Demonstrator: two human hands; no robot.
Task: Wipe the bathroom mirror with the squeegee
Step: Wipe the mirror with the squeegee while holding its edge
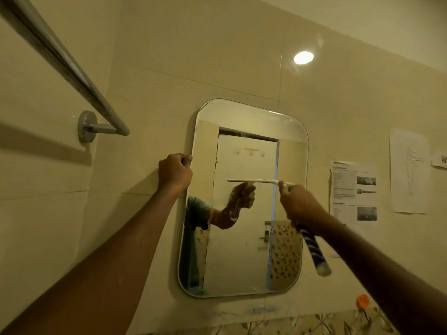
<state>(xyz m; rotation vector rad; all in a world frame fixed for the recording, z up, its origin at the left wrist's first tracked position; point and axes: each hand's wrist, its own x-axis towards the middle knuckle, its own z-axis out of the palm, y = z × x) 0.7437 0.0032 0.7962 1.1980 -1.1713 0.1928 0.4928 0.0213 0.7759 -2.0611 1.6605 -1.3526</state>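
Note:
A rounded rectangular mirror (244,250) hangs on the tiled wall ahead. My left hand (174,172) grips its left edge about a third of the way down. My right hand (298,205) is closed around the squeegee (256,181), whose white blade lies flat and level against the glass at mid-height. The blue-and-white handle end (314,252) sticks out below my right hand, past the mirror's right edge. The mirror reflects a door, my arm and the squeegee hand.
A chrome towel rail (72,73) juts from the wall at upper left, above my left arm. Printed paper sheets (354,189) are stuck on the wall right of the mirror. An orange hook (362,301) sits at lower right. A light glare (303,57) shows on the tiles.

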